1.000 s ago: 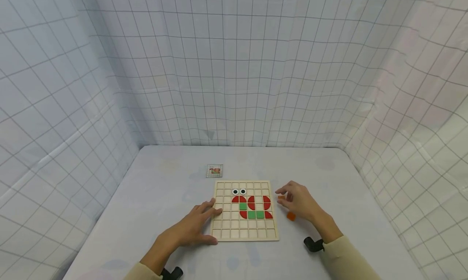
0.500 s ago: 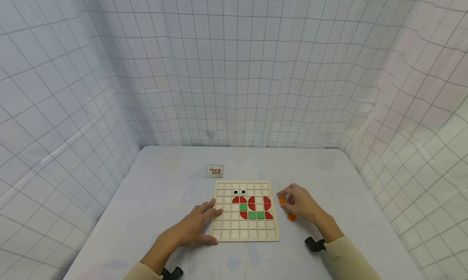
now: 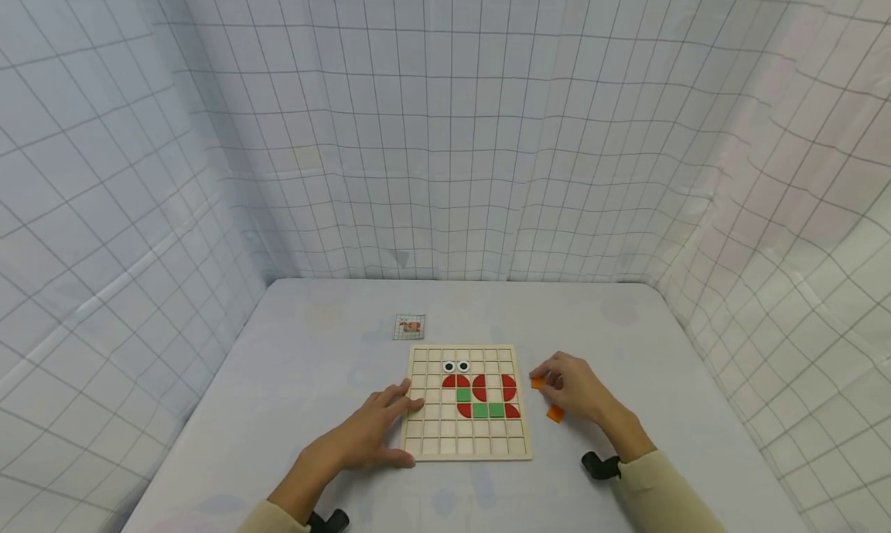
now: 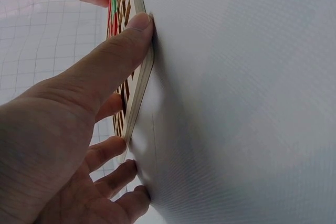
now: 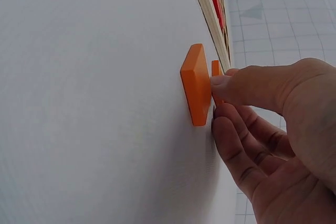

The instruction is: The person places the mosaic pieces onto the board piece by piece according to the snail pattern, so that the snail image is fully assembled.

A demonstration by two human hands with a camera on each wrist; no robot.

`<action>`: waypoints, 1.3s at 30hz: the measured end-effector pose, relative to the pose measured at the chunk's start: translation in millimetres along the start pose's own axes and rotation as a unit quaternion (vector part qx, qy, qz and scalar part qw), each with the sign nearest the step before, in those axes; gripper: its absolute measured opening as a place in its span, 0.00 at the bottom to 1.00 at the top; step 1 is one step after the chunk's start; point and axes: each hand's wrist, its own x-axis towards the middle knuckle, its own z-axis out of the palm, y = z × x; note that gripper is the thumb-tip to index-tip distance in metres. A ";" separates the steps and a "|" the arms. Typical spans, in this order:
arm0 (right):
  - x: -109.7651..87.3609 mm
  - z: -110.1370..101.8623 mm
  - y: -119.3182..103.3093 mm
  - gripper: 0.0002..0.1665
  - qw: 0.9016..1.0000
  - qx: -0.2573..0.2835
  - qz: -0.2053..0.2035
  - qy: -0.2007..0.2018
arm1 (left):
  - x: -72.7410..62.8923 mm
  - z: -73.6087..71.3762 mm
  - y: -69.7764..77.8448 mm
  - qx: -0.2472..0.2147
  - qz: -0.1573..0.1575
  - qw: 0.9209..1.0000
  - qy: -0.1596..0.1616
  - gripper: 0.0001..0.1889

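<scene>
A pale wooden grid board (image 3: 431, 429) lies on the table in the head view, with red curved pieces (image 3: 479, 388), green squares (image 3: 480, 410) and two round eye pieces (image 3: 456, 367) in its cells. My left hand (image 3: 369, 432) rests at the board's left side, its fingers spread and relaxed. Its thumb touches the near left corner in the left wrist view. To the right of the board, my right hand (image 3: 574, 384) pinches an orange tile (image 5: 215, 68) at the tabletop. Closer to the right wrist camera lies a second orange tile (image 5: 194, 90).
A small picture card (image 3: 409, 327) lies behind the board's far left corner. White gridded cloth walls (image 3: 452, 169) stand behind the table and on both sides. Black wrist mounts (image 3: 599, 466) stick out beside the sleeves.
My right hand has shifted slightly toward me and to the right. The orange tile at its fingertips moved a little with it. My left hand and the board stay put.
</scene>
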 end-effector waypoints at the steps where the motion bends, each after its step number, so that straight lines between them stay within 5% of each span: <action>1: 0.0 0.1 0.1 0.14 1.000 0.000 0.001 0.000 | 0.0 0.1 0.2 0.000 -0.001 1.000 0.000 0.51; 16: 1.6 0.5 -6.9 0.12 1.000 -0.003 0.001 0.010 | 0.6 1.9 -0.9 -0.002 -0.006 1.000 -0.001 0.52; 39: 22.1 14.0 -29.2 0.08 0.997 0.011 -0.072 -0.001 | -1.5 -0.7 3.7 -0.008 0.012 1.000 0.006 0.50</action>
